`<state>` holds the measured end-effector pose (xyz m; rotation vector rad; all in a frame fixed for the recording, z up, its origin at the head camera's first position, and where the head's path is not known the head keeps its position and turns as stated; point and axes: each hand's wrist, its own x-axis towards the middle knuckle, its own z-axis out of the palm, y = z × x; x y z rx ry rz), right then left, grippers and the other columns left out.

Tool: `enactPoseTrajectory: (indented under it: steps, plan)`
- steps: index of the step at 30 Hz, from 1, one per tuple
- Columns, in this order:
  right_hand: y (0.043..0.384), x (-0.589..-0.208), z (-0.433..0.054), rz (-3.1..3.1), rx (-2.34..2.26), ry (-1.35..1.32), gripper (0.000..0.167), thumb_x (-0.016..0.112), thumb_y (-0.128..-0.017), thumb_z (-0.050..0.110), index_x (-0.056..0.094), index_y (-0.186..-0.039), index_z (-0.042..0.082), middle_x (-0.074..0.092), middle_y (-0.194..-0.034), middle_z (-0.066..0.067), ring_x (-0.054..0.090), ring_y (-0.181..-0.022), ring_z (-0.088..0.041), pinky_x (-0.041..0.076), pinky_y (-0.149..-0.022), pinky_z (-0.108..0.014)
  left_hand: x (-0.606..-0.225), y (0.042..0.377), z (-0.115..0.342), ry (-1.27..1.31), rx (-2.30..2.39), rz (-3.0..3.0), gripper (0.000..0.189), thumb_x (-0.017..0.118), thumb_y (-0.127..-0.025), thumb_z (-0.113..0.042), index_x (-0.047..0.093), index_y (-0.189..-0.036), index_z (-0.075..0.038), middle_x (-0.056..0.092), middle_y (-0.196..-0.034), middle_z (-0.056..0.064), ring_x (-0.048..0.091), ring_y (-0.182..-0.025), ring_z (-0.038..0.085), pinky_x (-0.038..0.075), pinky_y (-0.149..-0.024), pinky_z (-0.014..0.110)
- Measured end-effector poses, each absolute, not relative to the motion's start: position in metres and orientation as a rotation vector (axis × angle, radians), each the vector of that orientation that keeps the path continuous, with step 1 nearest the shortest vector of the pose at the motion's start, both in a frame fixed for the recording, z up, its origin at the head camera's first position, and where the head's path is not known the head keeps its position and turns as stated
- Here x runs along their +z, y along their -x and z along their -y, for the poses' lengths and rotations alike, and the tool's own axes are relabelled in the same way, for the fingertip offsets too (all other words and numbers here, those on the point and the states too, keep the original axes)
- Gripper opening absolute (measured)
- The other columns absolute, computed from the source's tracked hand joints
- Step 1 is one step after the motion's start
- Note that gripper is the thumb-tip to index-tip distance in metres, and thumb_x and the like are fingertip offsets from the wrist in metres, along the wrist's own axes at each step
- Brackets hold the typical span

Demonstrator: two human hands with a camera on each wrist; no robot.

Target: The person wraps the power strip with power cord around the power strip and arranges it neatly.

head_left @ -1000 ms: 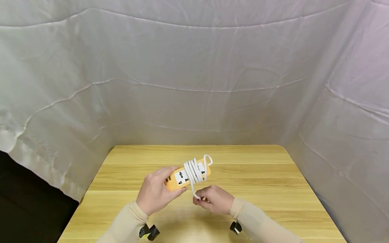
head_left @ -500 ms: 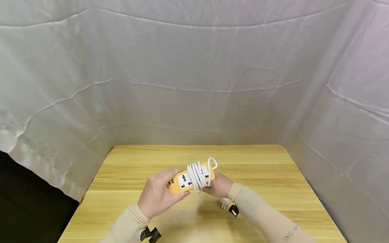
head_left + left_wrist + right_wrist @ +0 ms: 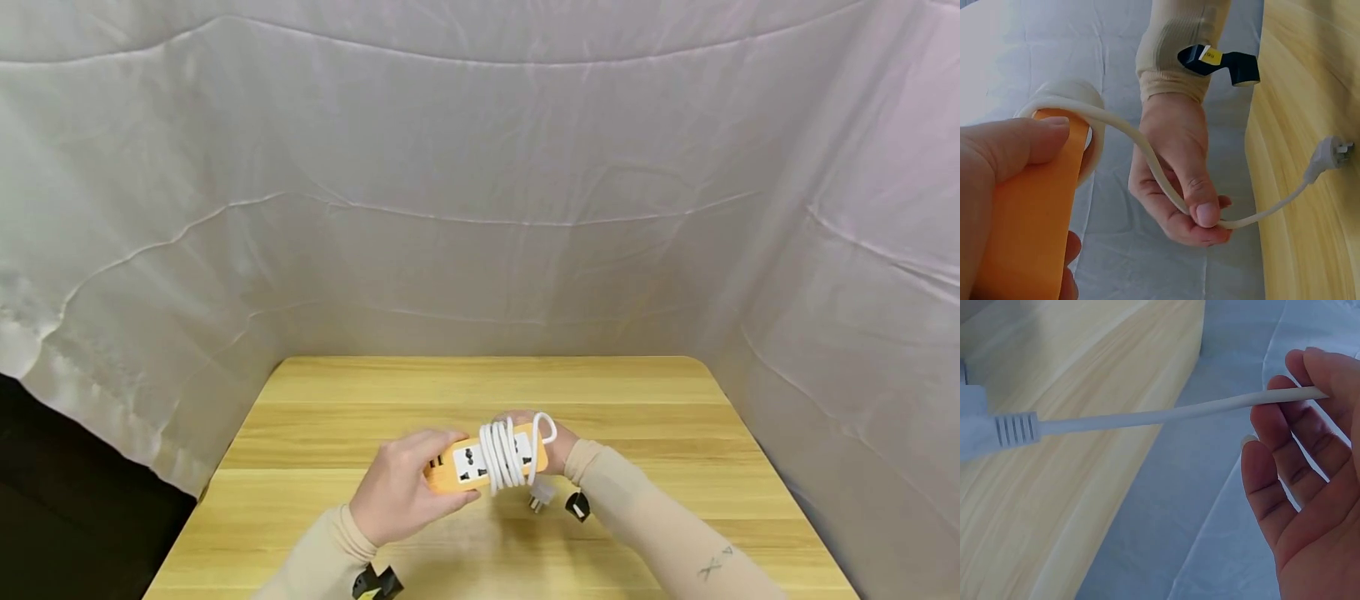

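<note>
My left hand (image 3: pixel 405 487) grips the left end of an orange power strip (image 3: pixel 445 475), held above the table with its white socket face showing. Several turns of white cord (image 3: pixel 504 454) wrap round the strip's right half, and a small loop stands off its right end. Behind that end is my right hand (image 3: pixel 561 450), partly hidden in the head view. The left wrist view shows the right hand (image 3: pixel 1175 169) pinching the cord between thumb and fingers. From that pinch a short length of cord runs to the white plug (image 3: pixel 1325 157), which hangs free with its pins outward.
The wooden table (image 3: pixel 337 417) lies beneath both hands. Pale cloth (image 3: pixel 480 275) hangs behind it and at both sides. A small black device (image 3: pixel 578 506) sits at the right wrist, another (image 3: pixel 377 582) at the left.
The right hand has carried the cord from in front of the strip round behind its right end. The plug has come into view below. Strip and left hand have shifted slightly right and nearer.
</note>
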<state>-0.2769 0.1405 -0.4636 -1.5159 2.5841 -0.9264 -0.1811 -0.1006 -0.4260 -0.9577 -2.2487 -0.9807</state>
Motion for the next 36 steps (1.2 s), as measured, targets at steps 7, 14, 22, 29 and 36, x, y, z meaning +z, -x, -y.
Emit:
enactPoseTrajectory:
  steps: [7, 14, 22, 29, 36]
  plan:
    - [0.289, -0.457, -0.134, -2.56, -0.719, 1.711, 0.008, 0.064, -0.09, 0.016, 0.07, -0.095, 0.019, 0.065, -0.097, 0.008, 0.059, -0.092, -0.004, 0.048, -0.083, -0.022, -0.431, 0.181, 0.098, 1.155, -0.939, 2.227, 0.057, 0.089, -0.064, -0.029, 0.066, -0.112, -0.011, 0.067, -0.093, -0.004, 0.056, -0.072, 0.002, 0.044, -0.06, 0.013]
    - [0.293, -0.454, -0.136, -2.61, -0.659, 1.743, 0.006, 0.065, -0.093, 0.023, 0.07, -0.091, 0.021, 0.065, -0.095, 0.012, 0.057, -0.091, -0.004, 0.048, -0.081, -0.024, -0.435, 0.179, 0.095, 1.213, -0.863, 2.243, 0.056, 0.088, -0.065, -0.032, 0.066, -0.111, -0.009, 0.067, -0.092, -0.004, 0.053, -0.07, -0.001, 0.042, -0.059, 0.011]
    - [0.291, -0.45, -0.143, -2.706, -0.576, 1.62, 0.005, 0.066, -0.091, 0.028, 0.069, -0.089, 0.025, 0.064, -0.095, 0.016, 0.056, -0.094, -0.004, 0.048, -0.085, -0.027, -0.442, 0.177, 0.092, 1.195, -0.769, 2.259, 0.055, 0.088, -0.063, -0.033, 0.067, -0.108, -0.01, 0.065, -0.088, -0.005, 0.052, -0.068, 0.0, 0.044, -0.059, 0.015]
    - [0.289, -0.441, -0.142, -2.72, -0.568, 1.618, 0.004, 0.067, -0.089, 0.023, 0.068, -0.087, 0.027, 0.063, -0.094, 0.019, 0.055, -0.096, -0.003, 0.047, -0.088, -0.028, -0.444, 0.175, 0.09, 1.217, -0.706, 2.274, 0.056, 0.088, -0.063, -0.035, 0.067, -0.109, -0.01, 0.066, -0.09, -0.006, 0.055, -0.073, 0.0, 0.048, -0.063, 0.02]
    - [0.287, -0.439, -0.142, -2.708, -0.617, 1.599, 0.01, 0.069, -0.085, 0.017, 0.068, -0.084, 0.027, 0.062, -0.09, 0.019, 0.057, -0.09, -0.001, 0.048, -0.086, -0.029, -0.449, 0.174, 0.089, 1.22, -0.644, 2.361, 0.056, 0.088, -0.062, -0.037, 0.067, -0.108, -0.011, 0.062, -0.084, -0.009, 0.046, -0.066, -0.004, 0.043, -0.061, 0.018]
